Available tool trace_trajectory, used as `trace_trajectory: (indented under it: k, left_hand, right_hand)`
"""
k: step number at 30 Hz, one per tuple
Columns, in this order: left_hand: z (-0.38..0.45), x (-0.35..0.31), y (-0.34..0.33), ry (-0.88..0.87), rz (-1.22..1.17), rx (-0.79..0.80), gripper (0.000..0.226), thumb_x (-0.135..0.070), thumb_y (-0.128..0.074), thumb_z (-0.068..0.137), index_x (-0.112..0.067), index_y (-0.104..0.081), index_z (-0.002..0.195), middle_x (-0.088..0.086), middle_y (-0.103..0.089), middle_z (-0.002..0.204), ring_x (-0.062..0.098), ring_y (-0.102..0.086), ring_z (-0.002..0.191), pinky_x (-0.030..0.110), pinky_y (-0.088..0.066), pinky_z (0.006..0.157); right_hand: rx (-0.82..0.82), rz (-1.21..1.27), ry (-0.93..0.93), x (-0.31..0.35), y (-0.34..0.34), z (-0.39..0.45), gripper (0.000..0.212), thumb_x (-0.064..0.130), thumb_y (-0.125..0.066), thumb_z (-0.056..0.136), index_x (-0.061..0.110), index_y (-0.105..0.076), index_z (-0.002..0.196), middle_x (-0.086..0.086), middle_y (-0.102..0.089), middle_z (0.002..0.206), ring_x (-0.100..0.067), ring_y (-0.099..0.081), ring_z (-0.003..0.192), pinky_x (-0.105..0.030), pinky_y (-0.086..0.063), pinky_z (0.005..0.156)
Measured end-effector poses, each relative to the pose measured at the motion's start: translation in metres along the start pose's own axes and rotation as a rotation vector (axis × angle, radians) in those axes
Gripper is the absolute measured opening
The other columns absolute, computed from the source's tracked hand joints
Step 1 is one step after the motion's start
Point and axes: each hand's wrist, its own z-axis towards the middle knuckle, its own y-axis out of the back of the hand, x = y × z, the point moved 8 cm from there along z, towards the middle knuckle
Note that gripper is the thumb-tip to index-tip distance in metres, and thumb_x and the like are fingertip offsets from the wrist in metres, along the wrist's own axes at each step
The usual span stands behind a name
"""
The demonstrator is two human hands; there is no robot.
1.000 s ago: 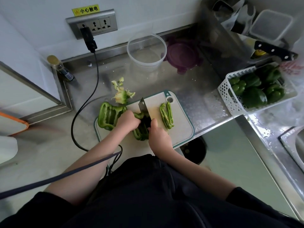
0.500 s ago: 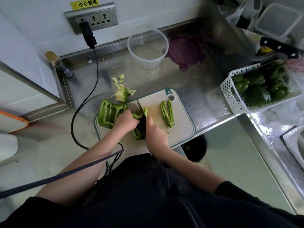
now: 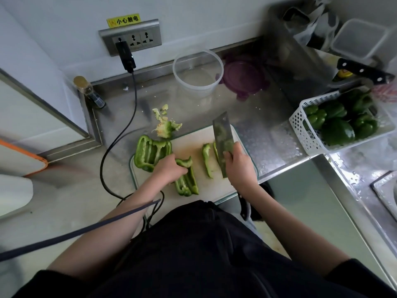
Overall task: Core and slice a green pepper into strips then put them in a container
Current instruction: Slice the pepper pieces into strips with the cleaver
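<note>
Only one view here, the head cam looking down at the desk [image 3: 268, 130].

Right hand [image 3: 239, 166] is wrapped tight round the cleaver [image 3: 223, 138] handle. Half a sec ago the blade was down in the pepper right next to the left hand; now it's swung off to the right, blade tilted up w/ the flat showing, sitting against the cut strips [image 3: 207, 160] on the cutting board [image 3: 189, 145]. Looks to me like it's sweeping the fresh strip over to the pile, so one more slice done.

Left hand [image 3: 170, 168] has its fingers curled down on the pepper piece [image 3: 187, 179] being worked on, pinning it to the board. That piece sticks out toward the person from under the fingers, prob enough for a few more strips.

Just left of that hand lies the other big opened pepper half [image 3: 150, 152], uncut, hanging partly off the board edge. Beyond it, on the desk, the pulled core [image 3: 166, 126] w/ seeds.

Clear round container [image 3: 197, 72] is well beyond both hands near the wall, nothing green in it that I can see, purple lid [image 3: 245, 77] next to it. So coring's done, slicing maybe halfway imo, transfer not started. Basket [image 3: 300, 130] of whole peppers way off right of the knife hand.
</note>
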Motion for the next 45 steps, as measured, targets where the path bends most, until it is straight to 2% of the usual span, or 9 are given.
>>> trace_trajectory:
  k: [3, 6, 9, 16, 25, 29, 40, 42, 45]
  left_hand:
    - [0.001, -0.005, 0.000, 0.006, 0.006, 0.001, 0.074, -0.025, -0.061, 0.086, -0.010, -0.023, 0.148, 0.011, -0.058, 0.112, 0.019, -0.056, 0.072, 0.025, -0.040, 0.044]
    - [0.002, -0.011, 0.000, 0.015, 0.004, -0.003, 0.064, -0.024, -0.058, 0.087, -0.008, -0.030, 0.143, 0.006, -0.058, 0.089, 0.020, -0.057, 0.064, 0.026, -0.043, 0.046]
    - [0.004, -0.012, -0.001, 0.022, 0.010, -0.006, 0.057, -0.025, -0.057, 0.086, -0.008, -0.037, 0.136, 0.007, -0.057, 0.081, 0.023, -0.058, 0.059, 0.026, -0.046, 0.049]
    - [0.005, -0.007, -0.002, 0.021, -0.001, 0.002, 0.050, -0.024, -0.058, 0.087, -0.007, -0.040, 0.130, 0.008, -0.055, 0.080, 0.023, -0.053, 0.054, 0.027, -0.043, 0.046]
    - [0.007, -0.005, -0.002, 0.029, -0.006, -0.022, 0.060, -0.025, -0.058, 0.086, -0.009, -0.035, 0.138, 0.010, -0.060, 0.089, 0.023, -0.057, 0.057, 0.025, -0.043, 0.043]
    - [0.007, -0.006, -0.002, 0.020, 0.009, -0.036, 0.062, -0.027, -0.059, 0.086, -0.009, -0.033, 0.140, 0.010, -0.061, 0.093, 0.023, -0.060, 0.059, 0.026, -0.046, 0.043]
    - [0.011, -0.011, -0.005, -0.053, -0.114, 0.011, 0.062, -0.025, -0.060, 0.088, -0.008, -0.033, 0.142, 0.003, -0.056, 0.091, 0.014, -0.054, 0.062, 0.020, -0.040, 0.038]
    - [0.012, -0.018, -0.006, -0.108, -0.160, -0.008, 0.050, -0.029, -0.065, 0.087, -0.008, -0.048, 0.129, 0.000, -0.059, 0.089, 0.015, -0.058, 0.067, 0.022, -0.045, 0.045]
    - [0.012, -0.021, -0.003, -0.161, -0.158, -0.083, 0.045, -0.033, -0.068, 0.084, -0.008, -0.056, 0.120, 0.005, -0.064, 0.110, 0.022, -0.060, 0.096, 0.028, -0.047, 0.076]
  right_hand:
    - [0.027, -0.029, 0.004, -0.002, -0.003, -0.002, 0.017, 0.026, -0.035, 0.102, 0.010, -0.038, 0.103, -0.012, -0.056, 0.079, -0.033, -0.053, 0.068, -0.040, -0.044, 0.056]
    - [0.054, -0.022, 0.011, -0.001, -0.015, -0.007, 0.019, 0.024, -0.033, 0.102, 0.007, -0.039, 0.110, -0.005, -0.050, 0.069, -0.027, -0.048, 0.060, -0.033, -0.033, 0.050]
    - [0.056, 0.012, 0.000, 0.004, -0.026, -0.009, 0.019, 0.022, -0.033, 0.102, 0.007, -0.038, 0.113, -0.009, -0.052, 0.072, -0.034, -0.054, 0.066, -0.036, -0.037, 0.054]
    - [0.094, -0.031, -0.029, 0.014, -0.043, -0.009, 0.021, 0.024, -0.030, 0.103, 0.008, -0.037, 0.115, -0.016, -0.060, 0.085, -0.036, -0.059, 0.077, -0.040, -0.046, 0.060]
    - [0.102, -0.083, -0.060, 0.013, -0.048, -0.008, 0.021, 0.023, -0.029, 0.104, 0.007, -0.036, 0.114, -0.010, -0.053, 0.078, -0.027, -0.049, 0.066, -0.034, -0.037, 0.055]
    - [0.100, -0.084, -0.059, 0.012, -0.051, -0.008, 0.022, 0.022, -0.029, 0.103, 0.006, -0.035, 0.116, -0.015, -0.061, 0.086, -0.032, -0.057, 0.071, -0.034, -0.038, 0.055]
    - [0.037, 0.072, -0.040, 0.002, -0.032, -0.011, 0.013, 0.023, -0.033, 0.102, 0.012, -0.031, 0.096, -0.006, -0.051, 0.067, -0.031, -0.050, 0.060, -0.031, -0.026, 0.043]
    - [0.052, 0.068, -0.023, 0.003, -0.033, -0.014, 0.012, 0.024, -0.033, 0.102, 0.013, -0.032, 0.098, -0.012, -0.057, 0.074, -0.034, -0.053, 0.062, -0.033, -0.030, 0.046]
    - [0.067, 0.064, -0.006, 0.005, -0.036, -0.019, 0.013, 0.025, -0.033, 0.102, 0.012, -0.034, 0.101, -0.014, -0.062, 0.082, -0.036, -0.057, 0.068, -0.037, -0.040, 0.053]
